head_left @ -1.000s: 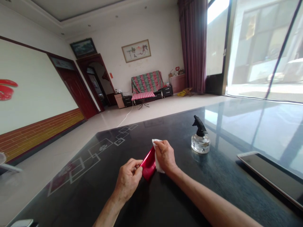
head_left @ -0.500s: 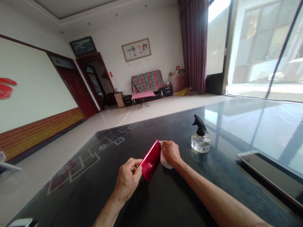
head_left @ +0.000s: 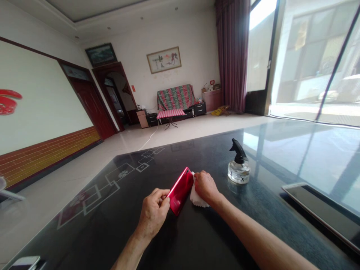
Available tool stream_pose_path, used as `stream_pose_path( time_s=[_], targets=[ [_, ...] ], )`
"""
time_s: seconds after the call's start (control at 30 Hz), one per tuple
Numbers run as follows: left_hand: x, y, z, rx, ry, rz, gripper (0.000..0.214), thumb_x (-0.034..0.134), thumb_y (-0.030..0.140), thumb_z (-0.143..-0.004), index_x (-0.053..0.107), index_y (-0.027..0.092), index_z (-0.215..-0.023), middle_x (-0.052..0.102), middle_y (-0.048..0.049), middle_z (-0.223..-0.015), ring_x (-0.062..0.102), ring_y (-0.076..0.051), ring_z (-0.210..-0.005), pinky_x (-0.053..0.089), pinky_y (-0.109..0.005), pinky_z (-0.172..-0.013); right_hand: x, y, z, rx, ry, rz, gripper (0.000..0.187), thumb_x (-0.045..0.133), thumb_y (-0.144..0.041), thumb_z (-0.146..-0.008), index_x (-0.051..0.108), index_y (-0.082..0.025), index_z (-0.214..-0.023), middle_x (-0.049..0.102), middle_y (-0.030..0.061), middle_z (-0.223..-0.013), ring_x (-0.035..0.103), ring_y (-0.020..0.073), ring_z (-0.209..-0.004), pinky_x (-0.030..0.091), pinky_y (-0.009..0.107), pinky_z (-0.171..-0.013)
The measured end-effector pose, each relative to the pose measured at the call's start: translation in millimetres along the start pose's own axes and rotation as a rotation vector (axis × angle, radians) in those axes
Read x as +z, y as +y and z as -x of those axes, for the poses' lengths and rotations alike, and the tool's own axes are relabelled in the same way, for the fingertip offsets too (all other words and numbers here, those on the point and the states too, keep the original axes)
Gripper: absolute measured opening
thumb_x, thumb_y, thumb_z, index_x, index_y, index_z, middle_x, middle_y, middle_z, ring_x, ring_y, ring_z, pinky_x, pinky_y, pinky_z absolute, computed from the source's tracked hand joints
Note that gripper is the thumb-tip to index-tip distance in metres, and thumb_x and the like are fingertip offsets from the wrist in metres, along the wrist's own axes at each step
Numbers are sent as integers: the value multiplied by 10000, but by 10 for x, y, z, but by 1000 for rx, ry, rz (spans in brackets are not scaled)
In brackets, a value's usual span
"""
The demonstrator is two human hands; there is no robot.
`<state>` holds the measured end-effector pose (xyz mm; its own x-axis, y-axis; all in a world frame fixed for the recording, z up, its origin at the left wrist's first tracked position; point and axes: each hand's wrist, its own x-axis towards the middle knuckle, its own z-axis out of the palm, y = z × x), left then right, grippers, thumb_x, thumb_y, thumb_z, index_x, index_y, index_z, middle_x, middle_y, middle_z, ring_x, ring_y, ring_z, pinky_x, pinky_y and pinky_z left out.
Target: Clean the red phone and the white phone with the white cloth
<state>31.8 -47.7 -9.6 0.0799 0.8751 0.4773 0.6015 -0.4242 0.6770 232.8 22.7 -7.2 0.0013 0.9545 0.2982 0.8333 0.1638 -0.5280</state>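
Head view, from the left: a glossy red character [head_left: 9,102], cut off by the frame edge, sits on a pale wall panel. Below it, a white device [head_left: 25,263] lies at the near corner of the polished black tabletop [head_left: 165,240], whose surface bears a pale pattern [head_left: 114,183] of linked rectangles and flowers. The left hand [head_left: 154,208] pinches the left edge of a shiny red phone [head_left: 181,193] between thumb and fingers. This phone is tilted above the tabletop's middle, back showing, its faint print too small to read. Just right of it, a soft white tissue [head_left: 199,200] with a ruffled edge is gripped by the right hand [head_left: 206,185]; the two hands are apart. Farther right stands a squat, clear spray bottle [head_left: 238,170] with a black trigger top and a readable black "X". Rightmost, a flat, dark-screened tablet [head_left: 323,213] has a pale rim.
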Motion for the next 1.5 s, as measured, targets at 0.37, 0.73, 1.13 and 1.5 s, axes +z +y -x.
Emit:
stream_pose_path(
  time_s=[0.37, 0.73, 1.13, 1.5],
  targets=[
    [2, 27, -15, 12, -26, -19, 195, 512, 190, -795, 670, 167, -908, 531, -1, -710, 541, -116, -555, 440, -204, -515, 46, 52, -26, -68, 232, -144, 267, 473, -157, -827, 718, -193, -926, 607, 45, -793, 570, 147, -711, 389, 224, -675],
    [-39, 34, -28, -37, -109, 107, 184, 511, 225, -814, 647, 164, -920, 519, 2, -750, 527, -103, -523, 455, -209, -484, 187, 61, 86, -202, 319, -320, 220, 509, -152, -776, 712, -224, -817, 593, 5, -759, 568, 122, -682, 416, 201, -660],
    [-27, 55, -25, -121, -53, 161, 194, 573, 267, -757, 667, 154, -884, 518, 19, -691, 535, -100, -476, 480, -218, -469, 159, 145, 75, 6, 447, -346, 239, 498, -152, -729, 705, -219, -828, 556, 16, -737, 531, 143, -659, 408, 240, -660],
    [-47, 142, -19, -158, -101, 204, 206, 582, 258, -735, 664, 139, -882, 580, 5, -677, 539, -101, -495, 472, -210, -483, 160, 58, 141, -157, 336, -299, 220, 516, -141, -750, 718, -225, -744, 547, 4, -711, 531, 123, -656, 387, 215, -629]
  ],
)
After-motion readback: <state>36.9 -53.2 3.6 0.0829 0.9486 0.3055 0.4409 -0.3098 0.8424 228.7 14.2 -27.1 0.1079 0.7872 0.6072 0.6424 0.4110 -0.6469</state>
